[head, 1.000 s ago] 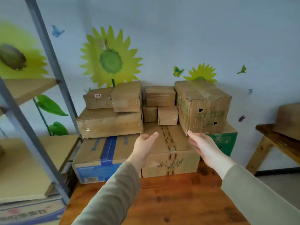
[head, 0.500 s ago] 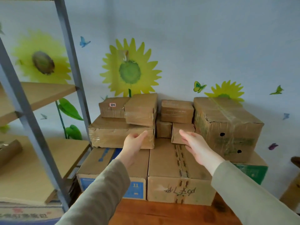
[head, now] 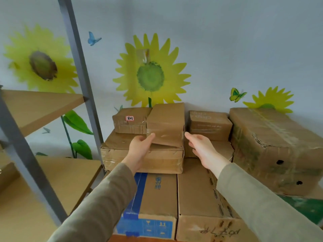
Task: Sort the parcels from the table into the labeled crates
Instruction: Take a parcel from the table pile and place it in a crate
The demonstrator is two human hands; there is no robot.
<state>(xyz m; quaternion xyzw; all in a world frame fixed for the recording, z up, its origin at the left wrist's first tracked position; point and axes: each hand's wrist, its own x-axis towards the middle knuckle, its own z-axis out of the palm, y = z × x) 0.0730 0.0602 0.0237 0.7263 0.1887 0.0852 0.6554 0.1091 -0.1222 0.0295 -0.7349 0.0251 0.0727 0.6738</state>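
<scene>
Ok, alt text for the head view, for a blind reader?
The open left hand is at the lower left corner of a small cardboard parcel atop stacked boxes; the open right hand is just clear of its right side.

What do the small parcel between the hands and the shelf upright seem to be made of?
Small parcel: matte brown cardboard, likely, glossy clear tape across its near end. Shelf upright: probably painted metal, smooth grey, slim straight bar.
</scene>
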